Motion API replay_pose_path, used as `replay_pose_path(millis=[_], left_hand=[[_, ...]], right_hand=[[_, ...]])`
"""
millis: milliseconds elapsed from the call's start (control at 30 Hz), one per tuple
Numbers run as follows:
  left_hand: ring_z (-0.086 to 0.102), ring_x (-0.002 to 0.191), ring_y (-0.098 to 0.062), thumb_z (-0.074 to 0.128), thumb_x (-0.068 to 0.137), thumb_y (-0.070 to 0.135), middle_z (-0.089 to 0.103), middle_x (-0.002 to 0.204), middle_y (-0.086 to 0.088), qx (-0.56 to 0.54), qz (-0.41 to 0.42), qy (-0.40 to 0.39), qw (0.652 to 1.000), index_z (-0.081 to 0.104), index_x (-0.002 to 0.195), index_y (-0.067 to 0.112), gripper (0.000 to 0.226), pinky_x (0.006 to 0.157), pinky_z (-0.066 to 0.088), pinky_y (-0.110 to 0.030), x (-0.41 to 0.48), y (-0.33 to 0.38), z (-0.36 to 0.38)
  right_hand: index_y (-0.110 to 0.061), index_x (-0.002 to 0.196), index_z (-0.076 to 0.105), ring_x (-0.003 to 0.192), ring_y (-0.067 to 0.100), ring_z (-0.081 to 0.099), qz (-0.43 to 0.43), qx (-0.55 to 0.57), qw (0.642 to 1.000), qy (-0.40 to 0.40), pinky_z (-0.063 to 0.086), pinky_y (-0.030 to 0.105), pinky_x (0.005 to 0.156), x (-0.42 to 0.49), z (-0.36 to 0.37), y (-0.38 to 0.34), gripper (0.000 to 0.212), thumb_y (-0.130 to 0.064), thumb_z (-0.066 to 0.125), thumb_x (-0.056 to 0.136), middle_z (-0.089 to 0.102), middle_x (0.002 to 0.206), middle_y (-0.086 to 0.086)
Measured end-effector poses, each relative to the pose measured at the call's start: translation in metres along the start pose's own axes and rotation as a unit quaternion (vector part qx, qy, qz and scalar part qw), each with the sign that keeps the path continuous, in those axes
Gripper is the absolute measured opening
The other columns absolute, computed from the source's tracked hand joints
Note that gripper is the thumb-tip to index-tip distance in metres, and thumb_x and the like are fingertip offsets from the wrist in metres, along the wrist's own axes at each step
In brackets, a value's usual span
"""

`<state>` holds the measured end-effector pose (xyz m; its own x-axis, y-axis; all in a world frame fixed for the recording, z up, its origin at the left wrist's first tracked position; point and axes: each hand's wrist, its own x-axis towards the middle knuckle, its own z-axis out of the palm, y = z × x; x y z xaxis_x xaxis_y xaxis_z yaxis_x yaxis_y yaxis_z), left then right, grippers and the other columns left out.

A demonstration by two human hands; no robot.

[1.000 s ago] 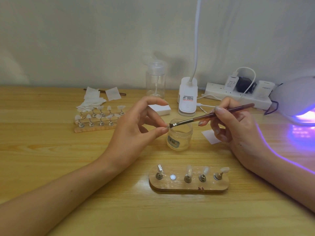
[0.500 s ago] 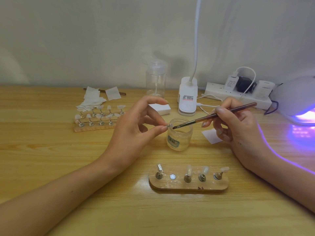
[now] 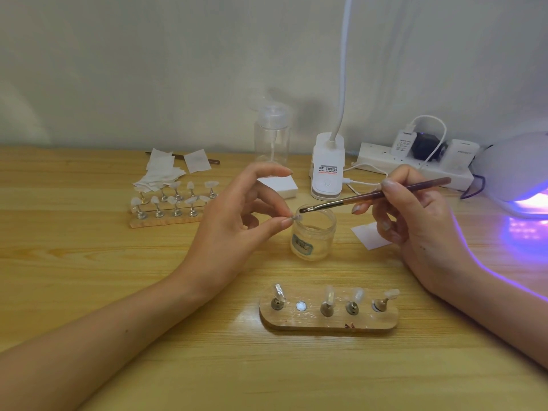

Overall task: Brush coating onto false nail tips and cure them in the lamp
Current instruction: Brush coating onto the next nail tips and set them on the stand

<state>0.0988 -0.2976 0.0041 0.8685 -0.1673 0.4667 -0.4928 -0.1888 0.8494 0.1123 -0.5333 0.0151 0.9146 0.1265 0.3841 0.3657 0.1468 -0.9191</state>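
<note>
One small shift from half a second earlier: the brush (image 3: 379, 193) bristles had risen slightly, ending just above the nail tip (image 3: 296, 216) pinched between the left hand's (image 3: 234, 221) thumb and forefinger; the right hand (image 3: 415, 221) gripped the brush pen-fashion, handle slanting up-right, bristles pointing down-left; below both hands' fingertips stood an open jar (image 3: 314, 235), contents unclear; nearer the wrists, a wooden stand (image 3: 329, 320) carried four tips.

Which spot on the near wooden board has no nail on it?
The second spot from the left on the near wooden board: it shows only a flat silver disc, while the other four hold pegs with nail tips.
</note>
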Motion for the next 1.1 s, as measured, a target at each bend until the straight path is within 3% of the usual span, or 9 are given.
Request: replay_pose_path(millis=[233, 433, 600, 733, 967, 1100], left_hand=[[0.070, 0.088, -0.016, 0.077, 0.087, 0.006, 0.071, 0.087, 0.005, 0.008, -0.003, 0.002, 1.000, 0.057, 0.126, 0.028, 0.050, 0.065, 0.047, -0.042, -0.0001, 0.0008, 0.0003], [0.070, 0.088, -0.015, 0.076, 0.087, 0.005, 0.071, 0.086, 0.006, 0.007, -0.007, 0.005, 1.000, 0.056, 0.129, 0.030, 0.053, 0.066, 0.046, -0.049, -0.0005, 0.0016, 0.0004], [0.072, 0.091, -0.016, 0.077, 0.086, 0.007, 0.071, 0.086, 0.005, 0.011, -0.015, 0.012, 1.000, 0.054, 0.129, 0.031, 0.055, 0.067, 0.045, -0.048, -0.0006, 0.0041, 0.0006], [0.071, 0.087, -0.011, 0.077, 0.086, 0.006, 0.071, 0.084, 0.004, 0.013, -0.024, 0.017, 0.999, 0.053, 0.131, 0.030, 0.057, 0.068, 0.044, -0.048, -0.0015, 0.0057, 0.0014], [0.073, 0.085, -0.016, 0.078, 0.083, 0.005, 0.071, 0.081, 0.002, -0.014, -0.059, 0.015, 0.998, 0.053, 0.132, 0.030, 0.061, 0.079, 0.049, -0.057, -0.0005, 0.0083, 0.0013], [0.073, 0.086, -0.023, 0.081, 0.078, 0.011, 0.069, 0.077, 0.003, -0.036, -0.075, 0.008, 0.997, 0.054, 0.130, 0.031, 0.062, 0.085, 0.051, -0.055, -0.0010, 0.0088, 0.0017]], right_hand=[[-0.021, 0.077, 0.045, 0.048, 0.011, 0.036, 0.015, -0.024, 0.999, 0.017, 0.028, 0.016, 0.041, -0.0005, 0.0001, 0.0011, 0.024, -0.029, 0.058, 0.095, 0.072, 0.075, 0.009], [-0.025, 0.076, 0.050, 0.049, 0.010, 0.039, 0.004, -0.004, 1.000, -0.020, 0.029, 0.015, 0.041, -0.0016, 0.0017, -0.0010, 0.020, -0.036, 0.060, 0.089, 0.073, 0.077, 0.010], [-0.022, 0.077, 0.046, 0.049, 0.010, 0.038, 0.012, -0.017, 1.000, 0.013, 0.028, 0.015, 0.041, -0.0011, -0.0001, 0.0001, 0.021, -0.028, 0.058, 0.093, 0.072, 0.073, 0.009], [-0.029, 0.074, 0.051, 0.049, 0.012, 0.038, -0.011, -0.010, 1.000, -0.009, 0.027, 0.018, 0.042, -0.0018, 0.0014, -0.0006, 0.020, -0.027, 0.054, 0.094, 0.073, 0.077, 0.009], [-0.020, 0.078, 0.047, 0.047, 0.013, 0.034, -0.009, -0.039, 0.999, 0.016, 0.027, 0.017, 0.040, -0.0026, 0.0005, -0.0006, 0.017, -0.024, 0.053, 0.093, 0.072, 0.073, 0.011], [-0.029, 0.073, 0.050, 0.049, 0.013, 0.035, -0.029, -0.015, 0.999, 0.010, 0.026, 0.018, 0.042, -0.0031, 0.0010, -0.0011, 0.022, -0.023, 0.051, 0.095, 0.072, 0.073, 0.010]])
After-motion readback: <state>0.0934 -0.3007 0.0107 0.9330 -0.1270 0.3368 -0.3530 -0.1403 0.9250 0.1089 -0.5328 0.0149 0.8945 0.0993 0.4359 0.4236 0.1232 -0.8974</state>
